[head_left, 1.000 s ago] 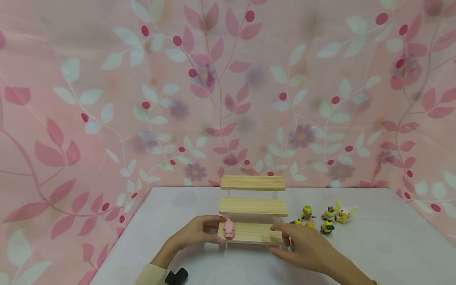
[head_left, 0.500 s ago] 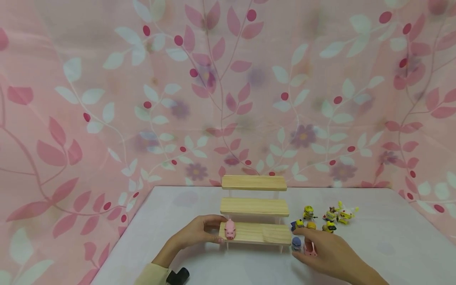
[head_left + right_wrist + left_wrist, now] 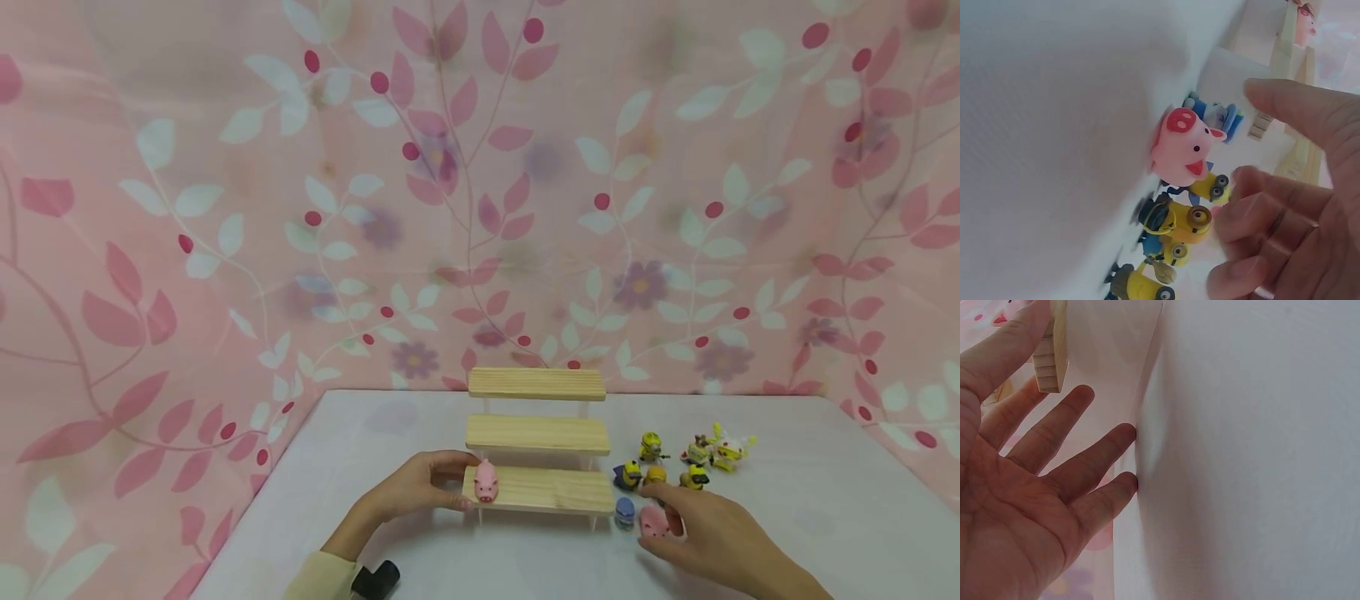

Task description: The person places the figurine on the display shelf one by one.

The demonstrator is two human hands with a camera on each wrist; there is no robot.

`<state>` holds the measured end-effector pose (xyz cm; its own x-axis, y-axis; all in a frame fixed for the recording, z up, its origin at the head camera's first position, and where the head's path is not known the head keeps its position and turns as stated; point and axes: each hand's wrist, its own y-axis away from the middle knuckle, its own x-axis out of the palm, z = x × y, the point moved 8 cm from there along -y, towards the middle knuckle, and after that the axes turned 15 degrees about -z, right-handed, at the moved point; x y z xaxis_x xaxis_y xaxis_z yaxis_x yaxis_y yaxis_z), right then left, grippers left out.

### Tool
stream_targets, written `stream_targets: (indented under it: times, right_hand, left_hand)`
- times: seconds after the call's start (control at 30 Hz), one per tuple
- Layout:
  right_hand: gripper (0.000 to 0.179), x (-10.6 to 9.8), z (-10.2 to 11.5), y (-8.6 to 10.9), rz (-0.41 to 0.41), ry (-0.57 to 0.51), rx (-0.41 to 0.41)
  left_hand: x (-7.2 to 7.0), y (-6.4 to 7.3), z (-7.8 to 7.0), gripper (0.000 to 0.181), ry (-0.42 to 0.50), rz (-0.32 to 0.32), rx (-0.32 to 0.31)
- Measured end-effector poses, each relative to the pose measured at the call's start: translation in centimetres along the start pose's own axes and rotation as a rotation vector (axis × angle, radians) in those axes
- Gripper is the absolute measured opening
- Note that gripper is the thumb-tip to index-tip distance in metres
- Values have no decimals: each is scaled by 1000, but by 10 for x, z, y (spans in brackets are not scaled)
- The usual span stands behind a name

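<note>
from my remote seat i see the floral backdrop (image 3: 510,208) filling the top of the frame and the white table (image 3: 810,500) spread along the bottom. the wooden stand (image 3: 537,434), three pale boards in steps, sits at lower centre. on its left end, the left hand (image 3: 420,487) stays put, thumb at the front of the lowest board and forefinger behind it, gripping that end between them; the other fingers fan out loosely.

the change is in the right hand (image 3: 716,529): a second ago it was at the board's right end, and now it is at lower right of the frame, around a pink pig (image 3: 655,522) standing on the table. its thumb and forefinger are parted, the rest bent loosely; i see no grip. i take that as a reach made, with the pig not yet secured.

a matching pig (image 3: 486,482) rests on the lowest board's left end, nearer frame centre. smaller still, a blue figure (image 3: 625,513) stands just left of the table pig in the frame, and yellow figures (image 3: 651,447) cluster above it. i judge these neighbours close enough to get knocked.
</note>
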<state>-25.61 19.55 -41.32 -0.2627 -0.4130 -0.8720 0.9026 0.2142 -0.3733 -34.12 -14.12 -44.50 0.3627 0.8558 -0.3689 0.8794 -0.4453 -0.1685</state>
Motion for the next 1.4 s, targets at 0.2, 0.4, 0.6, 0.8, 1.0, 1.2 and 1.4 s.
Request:
stream_targets:
  times: [0.2,0.4,0.6,0.8,1.0,1.2,1.4]
  right_hand:
    - [61,6,-12,2,53,45,112]
    - [59,12,-24,5,93,63,241]
    - [53,19,-31,6,117,62,269]
    - [49,22,-31,6,100,66,227]
    - [48,22,-29,6,96,69,228]
    - [49,18,-27,8,80,73,216]
    - [46,12,-24,8,71,75,207]
  left_hand:
    - [0,-1,0,53,-14,-8,7]
    - [0,-1,1,53,-15,-6,4]
    - [0,0,1,54,-13,-4,-5]
    - [0,0,0,54,-22,-6,-7]
    - [0,0,0,53,-22,-7,-7]
    - [0,0,3,53,-20,-7,-7]
    - [1,-1,3,52,-18,-8,-7]
